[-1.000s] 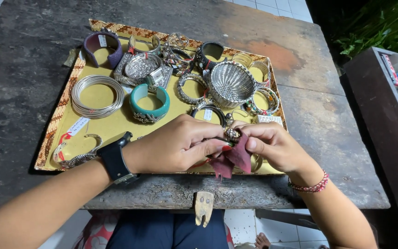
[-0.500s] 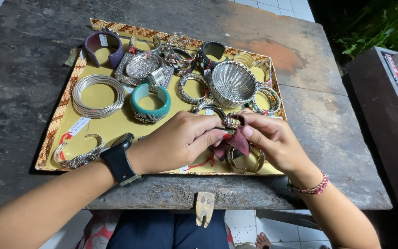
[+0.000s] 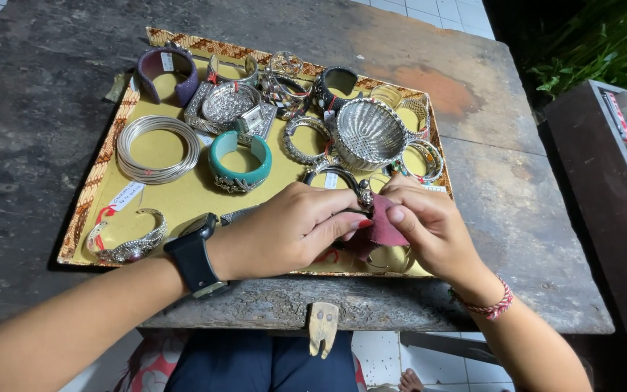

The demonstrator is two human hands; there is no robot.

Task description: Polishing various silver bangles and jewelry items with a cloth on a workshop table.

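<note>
1. My left hand (image 3: 288,232) pinches a silver bangle (image 3: 342,180) between thumb and fingertips, fingers closed on its near end.
2. My right hand (image 3: 429,229) presses a dark red cloth (image 3: 384,229) against the same bangle, fingers curled shut around the cloth.
3. Both hands meet above the near edge of the yellow tray (image 3: 183,199), right of its middle.
4. A teal bangle (image 3: 239,160) lies just beyond my left hand, near the tray centre.
5. A stack of thin silver rings (image 3: 157,149) sits toward the left edge.
6. A ribbed silver dish (image 3: 369,134) stands toward the far right corner.
7. The tray rests on a dark wooden table (image 3: 52,94).
</note>
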